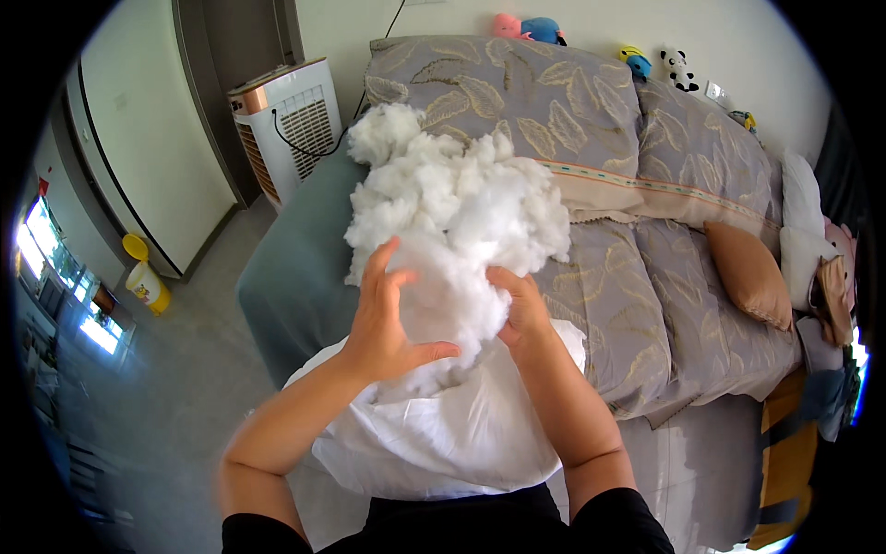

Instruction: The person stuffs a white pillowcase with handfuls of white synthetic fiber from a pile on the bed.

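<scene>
2 hands, the right pinching white stuffing.

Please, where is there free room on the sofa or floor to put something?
Free: the sofa seat between the fluff and brown cushion; the floor between the bin and green armrest. Crowded: around the left hand and right hand, with fluff and white cloth.
</scene>
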`<state>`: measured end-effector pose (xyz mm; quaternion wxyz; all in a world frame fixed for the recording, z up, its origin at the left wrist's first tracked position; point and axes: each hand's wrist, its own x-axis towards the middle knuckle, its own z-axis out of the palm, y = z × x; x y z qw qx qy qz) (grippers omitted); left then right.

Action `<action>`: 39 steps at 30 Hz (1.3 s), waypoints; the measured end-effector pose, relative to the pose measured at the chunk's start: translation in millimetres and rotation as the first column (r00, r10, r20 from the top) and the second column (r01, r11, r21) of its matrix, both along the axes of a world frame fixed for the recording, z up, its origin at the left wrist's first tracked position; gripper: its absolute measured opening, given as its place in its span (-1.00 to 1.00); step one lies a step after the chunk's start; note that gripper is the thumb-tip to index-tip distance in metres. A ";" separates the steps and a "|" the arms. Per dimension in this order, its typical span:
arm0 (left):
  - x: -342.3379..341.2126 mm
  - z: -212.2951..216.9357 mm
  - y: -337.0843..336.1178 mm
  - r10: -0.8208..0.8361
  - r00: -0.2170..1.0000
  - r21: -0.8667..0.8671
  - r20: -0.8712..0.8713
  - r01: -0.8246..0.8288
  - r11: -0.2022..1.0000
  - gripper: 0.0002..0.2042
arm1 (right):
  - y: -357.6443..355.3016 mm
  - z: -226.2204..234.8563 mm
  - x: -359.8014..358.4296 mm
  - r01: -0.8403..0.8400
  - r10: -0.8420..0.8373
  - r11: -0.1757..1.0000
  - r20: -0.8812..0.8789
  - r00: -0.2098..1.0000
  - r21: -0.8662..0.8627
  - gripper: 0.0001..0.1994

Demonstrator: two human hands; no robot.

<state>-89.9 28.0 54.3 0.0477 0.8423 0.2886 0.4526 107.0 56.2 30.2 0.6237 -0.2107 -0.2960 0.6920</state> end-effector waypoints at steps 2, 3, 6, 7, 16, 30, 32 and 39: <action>14.9 -7.1 -4.6 0.142 0.990 -0.126 -0.002 -0.141 0.982 -0.11 | -8.3 -3.0 -12.3 0.007 -0.006 1.000 -0.036 0.999 0.019 -0.51; 20.4 -15.4 0.0 0.146 0.989 -0.172 0.017 -0.141 0.975 -0.14 | -12.0 -4.6 -17.2 0.005 -0.004 1.000 -0.055 0.998 0.027 -0.50; 26.1 -33.4 12.0 0.164 0.986 -0.459 -0.030 -0.159 0.874 -0.29 | -17.0 -4.5 -22.3 0.164 -0.167 0.985 -0.078 0.983 -0.053 -0.47; 21.2 -36.4 19.8 0.205 0.978 -0.403 -0.039 -0.203 0.893 -0.39 | -8.3 -11.5 -12.4 0.189 -0.186 0.982 -0.134 0.973 0.016 -0.48; -14.5 -4.5 40.4 0.275 0.527 -0.567 0.804 0.544 0.618 -0.70 | 5.8 -4.5 23.1 0.198 -0.285 0.878 -0.142 0.948 -0.436 -0.33; 9.6 -43.9 -6.6 0.215 0.740 -0.597 0.637 0.299 0.744 -0.65 | -35.9 -29.1 -35.6 0.224 -0.568 0.802 0.592 0.571 0.554 -0.71; 6.2 -27.2 -10.4 0.204 0.689 -0.594 0.695 0.392 0.703 -0.66 | -35.3 -16.0 -19.2 0.221 -0.341 0.938 0.599 0.724 0.268 -0.75; -25.0 -36.6 -6.8 0.348 0.327 -0.473 0.879 0.699 0.537 -0.72 | -27.5 4.0 3.7 0.579 -0.634 0.774 0.332 0.699 0.258 -0.91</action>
